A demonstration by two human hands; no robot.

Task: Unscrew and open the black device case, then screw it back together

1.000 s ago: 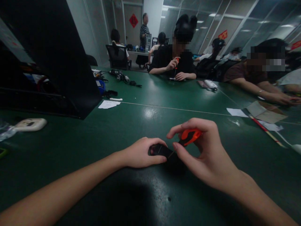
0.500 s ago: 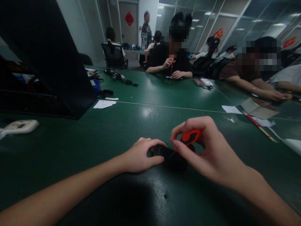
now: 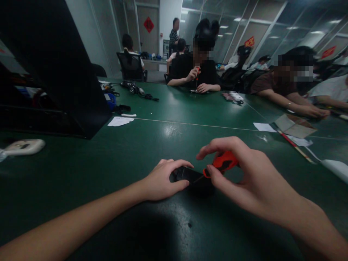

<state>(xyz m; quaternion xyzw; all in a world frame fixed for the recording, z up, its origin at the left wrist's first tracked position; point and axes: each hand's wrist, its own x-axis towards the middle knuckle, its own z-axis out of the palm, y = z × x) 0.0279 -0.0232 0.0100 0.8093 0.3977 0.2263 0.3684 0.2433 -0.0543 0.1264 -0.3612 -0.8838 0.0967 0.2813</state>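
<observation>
Your left hand (image 3: 163, 179) presses down on a small, flat black plastic device (image 3: 191, 176) lying on the dark green table (image 3: 81, 170), fingers curled over its near-left end and thumb along its side, so it is pinned flat. Your right hand (image 3: 244, 177) is closed around the orange-and-black handle of a small screwdriver (image 3: 224, 161), thumb and forefinger pinching it just right of the device; the thin shaft slants down-left toward the device's top face. The tip seems to meet the device near its right end, but the picture is too dark to show whether it sits in a screw head.

By the look of it, you are at the step of working a screw in the device's casing, with the driver engaged or about to be. The next move calls for a steady hold from your left hand so the device cannot spin, the shaft kept in line with the screw, and small finger-twists of the handle under light downward pressure so the tip does not slip.

Well beyond the device, across the table, a seated person holds a similar red-handled tool (image 3: 198, 72). Far to the device's left lies a white oval plastic shell (image 3: 23, 146); to its far right, scraps of white paper (image 3: 264, 127).
</observation>
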